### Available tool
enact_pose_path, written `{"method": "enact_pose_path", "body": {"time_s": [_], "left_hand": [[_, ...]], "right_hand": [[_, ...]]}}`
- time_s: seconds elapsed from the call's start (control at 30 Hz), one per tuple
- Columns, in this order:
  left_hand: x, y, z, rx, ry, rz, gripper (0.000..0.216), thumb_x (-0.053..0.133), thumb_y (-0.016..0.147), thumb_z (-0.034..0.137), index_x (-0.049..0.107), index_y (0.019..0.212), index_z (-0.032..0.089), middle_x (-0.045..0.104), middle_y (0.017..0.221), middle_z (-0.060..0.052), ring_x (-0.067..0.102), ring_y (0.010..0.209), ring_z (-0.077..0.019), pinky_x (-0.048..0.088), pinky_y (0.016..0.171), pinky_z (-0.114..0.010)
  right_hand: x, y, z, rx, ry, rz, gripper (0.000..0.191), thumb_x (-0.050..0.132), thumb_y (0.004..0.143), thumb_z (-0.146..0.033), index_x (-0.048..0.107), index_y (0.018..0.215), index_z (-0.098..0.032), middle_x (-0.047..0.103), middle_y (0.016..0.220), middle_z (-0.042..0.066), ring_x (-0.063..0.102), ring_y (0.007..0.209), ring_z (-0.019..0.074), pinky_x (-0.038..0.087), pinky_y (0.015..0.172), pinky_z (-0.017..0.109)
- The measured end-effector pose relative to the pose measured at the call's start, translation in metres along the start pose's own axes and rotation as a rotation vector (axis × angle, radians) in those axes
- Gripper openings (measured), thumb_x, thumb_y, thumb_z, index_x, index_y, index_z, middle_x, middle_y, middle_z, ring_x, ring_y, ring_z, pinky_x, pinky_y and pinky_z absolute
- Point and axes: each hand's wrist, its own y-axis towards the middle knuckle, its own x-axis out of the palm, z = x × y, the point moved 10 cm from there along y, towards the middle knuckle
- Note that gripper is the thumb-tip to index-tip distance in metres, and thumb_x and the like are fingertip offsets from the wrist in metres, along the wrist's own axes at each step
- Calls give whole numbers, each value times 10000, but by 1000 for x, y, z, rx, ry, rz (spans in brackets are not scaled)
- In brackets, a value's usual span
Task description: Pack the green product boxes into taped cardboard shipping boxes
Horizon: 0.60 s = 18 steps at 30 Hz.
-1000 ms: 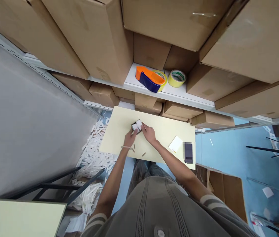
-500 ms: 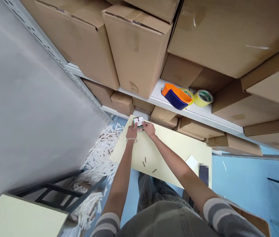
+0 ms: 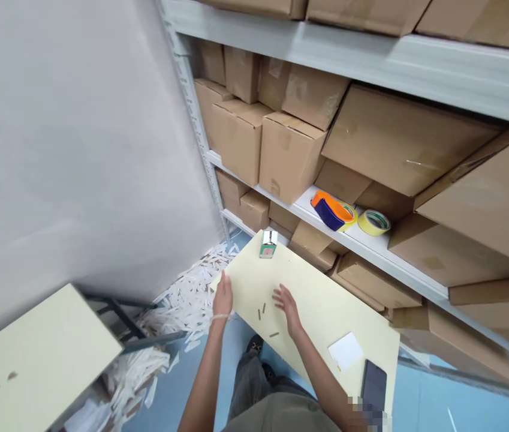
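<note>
Half a second ago both hands held the box (image 3: pixel 268 244); now it stands upright by itself on the bench (image 3: pixel 321 306), close to a far corner, and they have drawn back from it. Green and pink show on its near side, and a dark slit crosses its white top. From where I stand, I'd judge it light thin card, stiff along the edges but easily dented, perhaps a little slick; two opposite sides look the place to take hold, low and gently, off the slit top.

Nearer the person than the box, and left of it, the left grip (image 3: pixel 223 294) is straight-fingered with nothing in it. The right grip (image 3: pixel 288 306), nearer than the box and to its right, is spread wide, empty too. Three brown strips (image 3: pixel 264 308) lie on the near side of the box, well apart from it. Far to the box's right are a white pad (image 3: pixel 346 350) and a phone (image 3: pixel 375 381). Right of the box and beyond it, a shelf (image 3: pixel 301 207) carries a tape dispenser (image 3: pixel 330 211).
</note>
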Motion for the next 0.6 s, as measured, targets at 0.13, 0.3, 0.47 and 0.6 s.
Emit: {"method": "enact_pose_path", "body": {"time_s": [0.13, 0.3, 0.47, 0.6], "left_hand": [[-86, -123, -101, -169, -21, 216, 703, 275, 894, 640, 397, 1422, 192, 370, 1504, -96, 269, 1417, -215, 157, 1181, -386], [-140, -288, -155, -351, 2, 510, 722, 282, 892, 634, 384, 1437, 171, 377, 1497, -103, 271, 1416, -239, 158, 1181, -419], [-135, -391, -132, -372, -125, 766, 696, 219, 926, 601, 336, 1463, 173, 325, 1525, -94, 290, 1412, -201, 193, 1173, -384], [-151, -447, -122, -361, -158, 897, 660, 258, 931, 598, 329, 1470, 224, 347, 1520, -59, 281, 1417, -192, 189, 1177, -385]], "right_hand": [[-37, -82, 68, 213, 34, -169, 826, 598, 611, -795, 609, 1194, -210, 673, 1155, 136, 650, 1034, 290, 488, 863, 412], [-83, -118, 84, 282, -75, -335, 790, 641, 585, -772, 634, 1149, -218, 706, 1086, 122, 637, 1069, 300, 459, 909, 426], [-71, -118, 88, 348, -206, -462, 742, 605, 632, -753, 638, 1126, -200, 721, 1041, 123, 644, 1062, 305, 464, 915, 451], [10, -139, 81, 317, -285, -671, 664, 559, 733, -690, 604, 1196, -217, 725, 1046, 93, 634, 1092, 272, 466, 942, 428]]}}
